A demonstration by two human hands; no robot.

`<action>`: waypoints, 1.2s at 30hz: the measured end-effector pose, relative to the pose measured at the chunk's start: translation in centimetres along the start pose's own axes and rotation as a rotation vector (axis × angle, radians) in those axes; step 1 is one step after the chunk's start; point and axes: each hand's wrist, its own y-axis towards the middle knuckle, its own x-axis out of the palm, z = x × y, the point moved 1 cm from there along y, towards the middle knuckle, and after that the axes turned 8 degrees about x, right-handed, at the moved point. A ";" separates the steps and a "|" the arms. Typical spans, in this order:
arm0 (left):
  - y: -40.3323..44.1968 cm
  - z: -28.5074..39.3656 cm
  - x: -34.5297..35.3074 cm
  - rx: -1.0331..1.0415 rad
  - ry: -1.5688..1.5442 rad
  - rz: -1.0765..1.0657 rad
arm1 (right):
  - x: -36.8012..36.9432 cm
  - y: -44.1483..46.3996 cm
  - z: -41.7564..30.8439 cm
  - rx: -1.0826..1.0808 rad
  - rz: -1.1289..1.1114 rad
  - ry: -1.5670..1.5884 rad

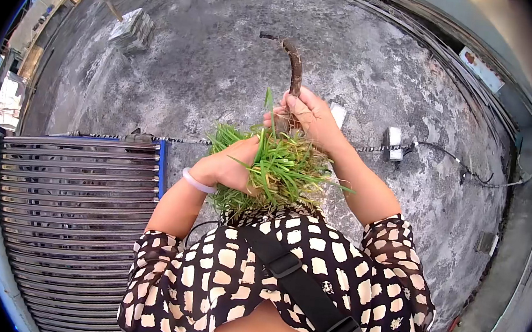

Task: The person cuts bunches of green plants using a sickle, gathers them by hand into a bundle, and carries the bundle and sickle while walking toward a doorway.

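Observation:
A bushy bunch of green grass (278, 167), with some dry brownish stalks, is held in front of my chest. My left hand (235, 164) is closed on the bunch from the left side, its fingers mostly hidden among the blades. My right hand (312, 116) grips the lower end of a curved brown stick (296, 69) at the far side of the bunch, thumb and fingers pressed round it. The stick points away from me and bends left to a dark tip. Thin root-like strands show just below the right fingers.
A rack of long dark tubes (77, 199) with a blue frame stands at my left. On the grey concrete floor (205, 64) are a stack of blocks (132, 30), a white block (393, 143) and a black cable (449, 155). Long poles (437, 48) lie along the right wall.

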 end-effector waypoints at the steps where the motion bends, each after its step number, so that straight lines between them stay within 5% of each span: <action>1: 1.2 -1.4 -1.2 0.047 -0.031 0.042 | -1.2 2.5 -0.5 0.001 -0.026 -0.038; 6: 7.2 -8.4 -7.5 0.045 -0.222 0.165 | -8.7 13.2 -2.2 -0.034 0.096 0.319; 10: 9.1 -17.3 -13.3 -0.233 -0.639 0.363 | -19.2 22.1 -2.4 -0.259 0.414 0.603; 11: 9.5 -21.9 -15.5 -0.207 -0.441 0.223 | -22.3 24.4 -2.4 -0.280 0.506 0.574; 13: 9.9 -28.3 -20.0 -0.213 -0.453 0.395 | -28.0 28.9 -2.4 -0.286 0.691 0.464; 16: 11.9 -36.4 -28.0 0.011 -0.763 1.063 | -38.9 35.6 0.0 -0.142 0.999 0.372; 20: 14.2 -42.1 -39.9 -0.062 -1.174 1.261 | -52.2 35.5 5.1 0.181 1.240 0.458; 23: 14.4 -45.7 -46.9 0.029 -1.183 1.516 | -50.9 33.5 6.5 0.482 1.415 0.528; 29: 16.2 -52.1 -57.2 0.021 -1.128 1.923 | -52.0 47.2 6.4 0.881 1.346 0.236; 36: 19.7 -60.7 -66.6 0.146 -0.985 2.147 | -63.7 75.6 -1.8 0.765 1.224 -0.066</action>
